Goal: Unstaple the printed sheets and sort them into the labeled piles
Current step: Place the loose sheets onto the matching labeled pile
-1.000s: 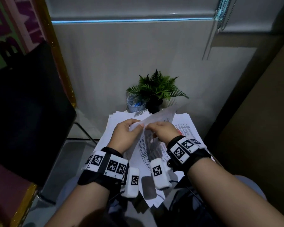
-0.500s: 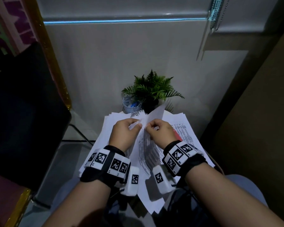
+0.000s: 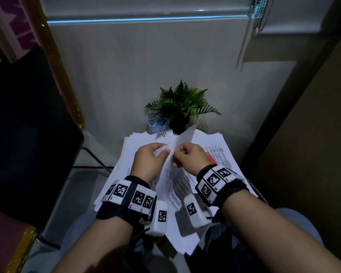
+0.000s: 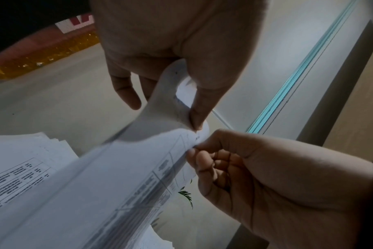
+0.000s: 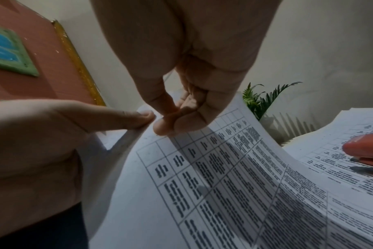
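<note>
I hold a set of printed sheets (image 3: 175,180) with tables of text above my lap, its top corner raised. My left hand (image 3: 163,152) pinches that corner between thumb (image 4: 197,109) and fingers, with the paper curled around the thumb. My right hand (image 3: 177,155) has curled fingers (image 5: 177,121) and pinches the same corner of the top sheet (image 5: 224,185), just right of the left thumb (image 5: 117,121). No staple can be made out. Paper piles lie on the small table: a left pile (image 3: 134,142) and a right pile (image 3: 220,152).
A red stapler (image 3: 211,158) lies on the right pile (image 5: 330,160). A potted fern (image 3: 181,103) and a mesh pen cup (image 3: 157,123) stand at the table's back against the wall. A black chair (image 3: 28,134) is on the left and a brown panel (image 3: 303,154) on the right.
Both hands stay pinched on the sheets' top corner. The two hands have drawn closer together, and the lifted flap of paper behind them stands lower.
</note>
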{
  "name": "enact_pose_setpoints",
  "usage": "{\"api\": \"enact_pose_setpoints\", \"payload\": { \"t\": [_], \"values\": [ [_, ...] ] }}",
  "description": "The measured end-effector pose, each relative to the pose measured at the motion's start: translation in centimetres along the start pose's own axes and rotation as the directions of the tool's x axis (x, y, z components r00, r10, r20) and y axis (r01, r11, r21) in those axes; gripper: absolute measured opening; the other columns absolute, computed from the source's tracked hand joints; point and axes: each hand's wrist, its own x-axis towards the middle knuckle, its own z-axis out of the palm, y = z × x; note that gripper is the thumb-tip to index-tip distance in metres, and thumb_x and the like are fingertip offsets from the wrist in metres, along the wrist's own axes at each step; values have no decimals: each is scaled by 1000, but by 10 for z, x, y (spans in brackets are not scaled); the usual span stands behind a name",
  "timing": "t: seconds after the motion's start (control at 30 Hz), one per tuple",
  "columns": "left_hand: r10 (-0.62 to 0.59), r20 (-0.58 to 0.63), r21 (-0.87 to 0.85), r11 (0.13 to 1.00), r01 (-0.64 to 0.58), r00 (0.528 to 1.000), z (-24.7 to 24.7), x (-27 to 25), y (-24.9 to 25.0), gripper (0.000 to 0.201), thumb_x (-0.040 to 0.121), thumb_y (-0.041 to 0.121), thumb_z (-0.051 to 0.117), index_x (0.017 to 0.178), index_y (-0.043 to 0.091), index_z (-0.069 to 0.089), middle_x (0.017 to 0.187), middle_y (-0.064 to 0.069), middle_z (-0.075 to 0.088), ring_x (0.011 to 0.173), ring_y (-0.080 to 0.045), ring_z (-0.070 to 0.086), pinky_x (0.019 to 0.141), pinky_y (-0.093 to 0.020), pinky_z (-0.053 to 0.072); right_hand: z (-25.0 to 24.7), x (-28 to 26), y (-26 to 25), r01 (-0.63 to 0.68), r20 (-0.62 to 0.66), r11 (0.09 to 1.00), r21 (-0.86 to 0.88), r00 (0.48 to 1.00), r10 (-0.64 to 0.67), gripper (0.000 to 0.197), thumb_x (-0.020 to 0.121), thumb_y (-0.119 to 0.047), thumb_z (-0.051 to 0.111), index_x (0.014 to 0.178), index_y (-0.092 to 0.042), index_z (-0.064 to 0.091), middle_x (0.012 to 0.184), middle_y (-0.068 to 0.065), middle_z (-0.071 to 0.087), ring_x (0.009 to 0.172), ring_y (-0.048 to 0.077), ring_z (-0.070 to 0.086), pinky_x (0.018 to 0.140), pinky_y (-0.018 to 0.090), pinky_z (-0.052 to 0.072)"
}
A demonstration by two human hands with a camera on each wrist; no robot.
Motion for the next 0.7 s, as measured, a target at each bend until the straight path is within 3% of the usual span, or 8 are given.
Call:
{"api": "enact_pose_setpoints", "payload": {
  "t": [0.13,0.27,0.3,0.43,0.57,0.7],
  "values": [
    [-14,-10,6,1000,14,1000,1,1,0,28,88,20,64,114,7,66,115,-5,66,108,-14,56,88,-19,37,2,0,4,17,-11,1000,-16,1000,-17,14,87,-9,52,74,-15,54,60,4,64,62,21,62,76,44,55],
    [-31,-8,23,999,31,999,1,1,0,27,89,19,62,113,9,66,108,-1,66,100,-11,56,83,-18,36,1,-3,6,37,-5,999,19,999,-37,16,90,-6,50,76,-15,52,62,3,61,55,13,60,57,18,50],
    [-29,-9,20,999,29,1000,2,1,1,27,89,19,62,113,9,66,104,1,65,99,-10,56,82,-18,36,1,-4,7,48,-11,998,38,999,-47,17,90,-5,50,77,-15,52,62,4,61,54,12,60,55,16,49],
    [-6,3,-37,999,6,1000,2,-1,4,26,90,17,62,114,8,65,104,5,60,102,-6,52,83,-15,34,-3,-1,11,65,-57,991,117,997,-59,10,86,0,58,79,-8,60,62,7,61,56,16,60,67,27,56],
    [-8,32,-46,999,10,999,-2,-1,3,27,90,18,63,114,8,65,108,0,64,106,-12,57,87,-19,37,-9,-2,4,68,16,997,24,998,-69,7,85,-2,57,80,-7,60,61,5,62,53,9,59,56,14,50],
    [-51,-36,-16,999,51,998,-3,1,5,31,90,21,62,117,6,64,118,-5,63,115,-16,55,87,-18,35,1,3,2,150,-23,984,-101,988,-153,16,84,-8,56,71,-16,53,60,2,61,60,18,59,68,32,53]
  ]
}}
